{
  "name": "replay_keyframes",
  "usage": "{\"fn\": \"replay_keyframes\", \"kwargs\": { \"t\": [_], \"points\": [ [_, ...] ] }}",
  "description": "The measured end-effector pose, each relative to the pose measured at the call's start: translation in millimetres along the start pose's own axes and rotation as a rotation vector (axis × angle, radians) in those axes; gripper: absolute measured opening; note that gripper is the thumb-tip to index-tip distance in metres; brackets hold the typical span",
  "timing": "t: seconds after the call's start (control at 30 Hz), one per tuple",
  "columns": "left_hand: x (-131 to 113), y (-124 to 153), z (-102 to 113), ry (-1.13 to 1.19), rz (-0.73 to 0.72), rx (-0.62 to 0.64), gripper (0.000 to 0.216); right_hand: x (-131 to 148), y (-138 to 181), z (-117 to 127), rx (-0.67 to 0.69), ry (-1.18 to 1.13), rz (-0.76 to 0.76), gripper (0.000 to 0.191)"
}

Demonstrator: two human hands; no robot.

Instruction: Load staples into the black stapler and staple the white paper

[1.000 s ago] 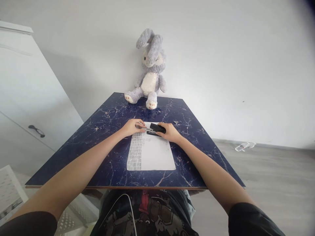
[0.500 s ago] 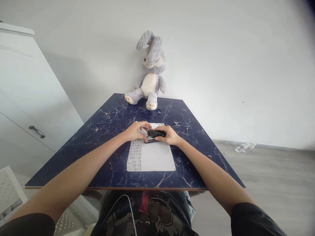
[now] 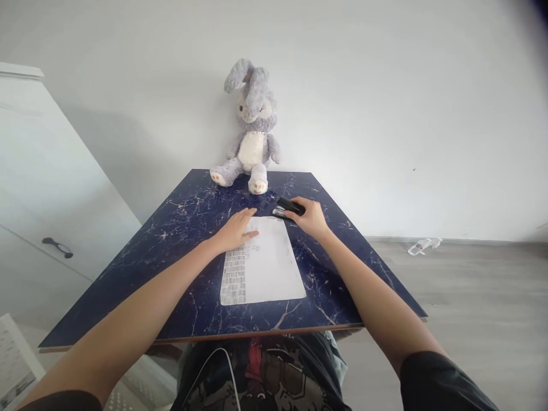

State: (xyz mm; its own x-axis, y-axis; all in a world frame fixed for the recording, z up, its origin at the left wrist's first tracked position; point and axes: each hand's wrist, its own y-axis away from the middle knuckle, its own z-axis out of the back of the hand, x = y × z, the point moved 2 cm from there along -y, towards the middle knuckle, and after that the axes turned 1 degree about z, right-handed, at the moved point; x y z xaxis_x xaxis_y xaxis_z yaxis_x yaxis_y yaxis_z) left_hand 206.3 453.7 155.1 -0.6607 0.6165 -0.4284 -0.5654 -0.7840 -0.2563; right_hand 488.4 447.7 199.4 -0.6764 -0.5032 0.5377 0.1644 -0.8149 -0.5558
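A black stapler [image 3: 293, 206] is in my right hand [image 3: 313, 218], fingers closed round its rear, just beyond the top right corner of the paper. The stapler's nose points left. My left hand [image 3: 237, 230] lies flat with its fingers stretched out on the upper left part of a white sheet of paper [image 3: 274, 265], holding nothing. Down the sheet's left side runs a printed grey brick-like pattern, partly under my left hand. Whether there is more than one sheet I cannot tell.
The paper lies on a dark blue marbled table [image 3: 171, 228]. A grey plush rabbit [image 3: 252, 134] sits at its far edge against the wall. A white cabinet [image 3: 47, 188] stands on the left. Some clear plastic [image 3: 423, 246] lies on the floor at right.
My right hand has carried the stapler off the paper, up and to the right. My left hand has moved away from the stapler and flattened onto the sheet. The view has shifted slightly.
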Motion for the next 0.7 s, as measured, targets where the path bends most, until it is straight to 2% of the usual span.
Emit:
{"fn": "replay_keyframes", "kwargs": {
  "t": [0.07, 0.1, 0.2, 0.27, 0.33, 0.43, 0.53, 0.6, 0.7],
  "points": [
    [1.7, 2.4, -4.8, -0.136, -0.028, 0.137, 0.068, -19.9, -3.1, 8.5, -0.047, 0.127, -0.132, 0.026],
    [1.2, 3.9, -4.8, -0.187, -0.04, 0.164, 0.061, -29.3, -4.0, 10.6, -0.035, 0.167, -0.186, 0.025],
    [-6.1, 7.3, 0.7, -0.295, -0.064, 0.098, 0.042, -48.0, -4.7, 9.7, 0.071, 0.245, -0.251, 0.023],
    [-13.2, 8.1, 2.3, -0.31, -0.079, 0.055, 0.042, -50.5, -4.0, 4.9, 0.17, 0.281, -0.2, 0.023],
    [-19.2, 7.8, -0.4, -0.291, -0.079, 0.073, 0.046, -47.6, -2.9, -0.2, 0.258, 0.286, -0.127, 0.024],
    [-23.9, 8.2, -6.7, -0.254, -0.017, 0.223, 0.058, -40.8, -2.1, -2.9, 0.323, 0.248, -0.051, 0.028],
    [-28.2, 13.4, -5.0, -0.242, 0.002, 0.35, 0.059, -35.1, -2.0, -0.6, 0.371, 0.163, 0.014, 0.031],
    [-33.7, 17.5, -0.6, -0.255, -0.037, 0.34, 0.058, -30.8, -1.6, 0.6, 0.4, 0.117, 0.048, 0.032],
    [-45.0, 19.4, 0.6, -0.278, -0.104, 0.256, 0.058, -20.1, 0.6, -2.6, 0.448, 0.089, 0.088, 0.031]
  ]
}}
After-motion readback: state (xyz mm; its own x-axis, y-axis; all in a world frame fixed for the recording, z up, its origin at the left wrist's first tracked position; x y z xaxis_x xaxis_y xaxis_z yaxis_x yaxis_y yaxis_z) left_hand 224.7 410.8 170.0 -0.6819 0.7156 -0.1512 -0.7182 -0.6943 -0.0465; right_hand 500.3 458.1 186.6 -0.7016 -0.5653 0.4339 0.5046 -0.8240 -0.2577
